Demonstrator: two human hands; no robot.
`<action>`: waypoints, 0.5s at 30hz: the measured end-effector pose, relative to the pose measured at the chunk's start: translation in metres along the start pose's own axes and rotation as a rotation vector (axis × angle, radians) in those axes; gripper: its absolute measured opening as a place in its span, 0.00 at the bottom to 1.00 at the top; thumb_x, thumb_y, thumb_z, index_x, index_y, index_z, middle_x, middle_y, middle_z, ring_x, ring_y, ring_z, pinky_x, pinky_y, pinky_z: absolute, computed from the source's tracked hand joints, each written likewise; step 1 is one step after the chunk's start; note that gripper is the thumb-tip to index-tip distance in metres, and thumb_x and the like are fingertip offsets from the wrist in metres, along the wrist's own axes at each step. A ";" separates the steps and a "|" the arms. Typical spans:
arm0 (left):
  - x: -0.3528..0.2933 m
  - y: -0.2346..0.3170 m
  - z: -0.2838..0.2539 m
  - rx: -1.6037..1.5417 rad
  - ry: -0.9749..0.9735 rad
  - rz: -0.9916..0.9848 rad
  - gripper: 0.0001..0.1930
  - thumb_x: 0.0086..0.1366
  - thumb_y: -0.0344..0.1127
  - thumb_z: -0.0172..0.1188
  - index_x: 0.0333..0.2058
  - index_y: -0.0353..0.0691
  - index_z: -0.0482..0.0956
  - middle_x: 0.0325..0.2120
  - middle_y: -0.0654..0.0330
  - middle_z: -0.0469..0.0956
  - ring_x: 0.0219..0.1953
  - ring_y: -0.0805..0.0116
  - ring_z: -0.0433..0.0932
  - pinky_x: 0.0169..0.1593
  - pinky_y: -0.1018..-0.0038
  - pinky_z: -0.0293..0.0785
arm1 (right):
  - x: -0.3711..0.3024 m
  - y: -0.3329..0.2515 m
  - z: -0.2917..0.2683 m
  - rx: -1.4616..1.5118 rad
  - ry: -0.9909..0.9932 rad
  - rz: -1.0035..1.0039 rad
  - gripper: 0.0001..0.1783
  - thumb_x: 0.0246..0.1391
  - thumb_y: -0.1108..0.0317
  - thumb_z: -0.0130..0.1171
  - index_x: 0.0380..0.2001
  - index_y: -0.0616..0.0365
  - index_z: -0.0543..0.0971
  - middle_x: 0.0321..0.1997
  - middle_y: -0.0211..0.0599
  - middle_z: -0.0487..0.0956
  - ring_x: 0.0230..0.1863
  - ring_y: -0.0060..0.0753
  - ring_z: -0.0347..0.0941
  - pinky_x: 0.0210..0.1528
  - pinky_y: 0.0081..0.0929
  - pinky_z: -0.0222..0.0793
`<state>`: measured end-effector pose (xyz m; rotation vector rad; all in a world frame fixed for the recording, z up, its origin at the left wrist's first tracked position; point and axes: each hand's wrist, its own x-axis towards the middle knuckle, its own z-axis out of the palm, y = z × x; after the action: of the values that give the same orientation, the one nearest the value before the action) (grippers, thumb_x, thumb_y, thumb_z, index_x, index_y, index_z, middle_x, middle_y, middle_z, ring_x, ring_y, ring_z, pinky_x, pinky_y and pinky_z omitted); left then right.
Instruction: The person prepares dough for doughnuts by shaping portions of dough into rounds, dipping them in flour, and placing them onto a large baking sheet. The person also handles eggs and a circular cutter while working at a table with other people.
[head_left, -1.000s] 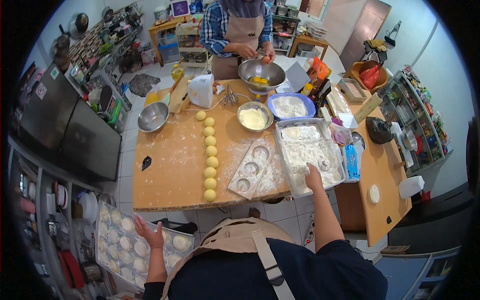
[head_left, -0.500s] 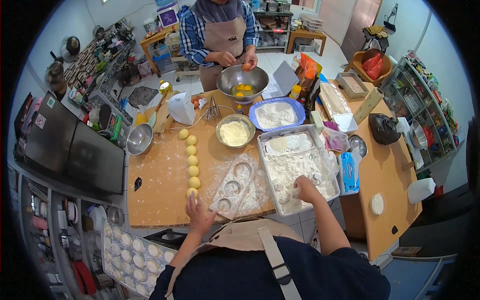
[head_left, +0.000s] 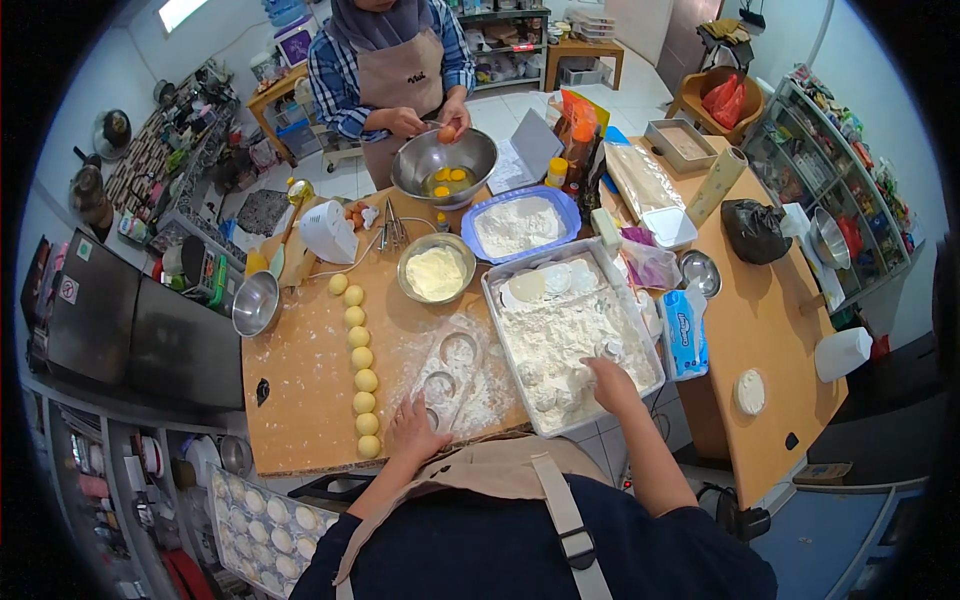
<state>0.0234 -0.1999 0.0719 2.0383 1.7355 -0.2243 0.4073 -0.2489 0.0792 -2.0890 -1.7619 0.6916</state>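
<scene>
My left hand lies with fingers spread over the near end of a floury board with round holes. To its left runs a row of several yellow dough balls. My right hand reaches into a white tray of flour, fingers bent down into the flour. Whatever they hold is hidden. Just beyond them stands a small pale round object. Flat white rounds lie at the tray's far end. Beyond the board is a metal bowl of pale yellow mixture.
Across the table a person holds an egg over a steel bowl with yolks. Nearby stand a blue tub of flour, a hand mixer and a whisk. A tray of pale rounds is at lower left.
My left hand has moved right, from the near end of the dough-ball row onto the holed board. My right hand stays in the flour tray, its fingers slightly shifted. The whole view has swung slightly.
</scene>
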 end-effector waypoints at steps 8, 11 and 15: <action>0.007 -0.015 -0.012 0.101 -0.090 0.075 0.57 0.42 0.58 0.70 0.66 0.43 0.48 0.66 0.47 0.49 0.68 0.51 0.51 0.67 0.60 0.51 | -0.009 0.013 0.013 -0.089 0.146 0.089 0.26 0.39 0.82 0.57 0.47 0.59 0.75 0.46 0.48 0.77 0.49 0.49 0.73 0.52 0.37 0.68; 0.006 -0.026 -0.012 0.114 -0.149 0.091 0.57 0.43 0.58 0.70 0.66 0.42 0.48 0.66 0.48 0.48 0.68 0.52 0.51 0.67 0.60 0.51 | -0.007 -0.012 0.001 0.264 0.110 0.253 0.24 0.44 0.83 0.58 0.49 0.61 0.74 0.46 0.43 0.78 0.47 0.40 0.76 0.48 0.32 0.72; 0.015 -0.022 -0.016 0.097 -0.212 0.103 0.57 0.44 0.55 0.70 0.66 0.38 0.47 0.67 0.49 0.47 0.68 0.53 0.51 0.68 0.60 0.49 | -0.003 -0.006 0.021 1.269 0.169 0.449 0.23 0.54 0.82 0.53 0.55 0.69 0.67 0.50 0.43 0.75 0.50 0.38 0.75 0.50 0.29 0.74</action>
<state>0.0029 -0.1773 0.0749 2.0813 1.5135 -0.4821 0.3902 -0.2518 0.0656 -1.4712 -0.4103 1.2457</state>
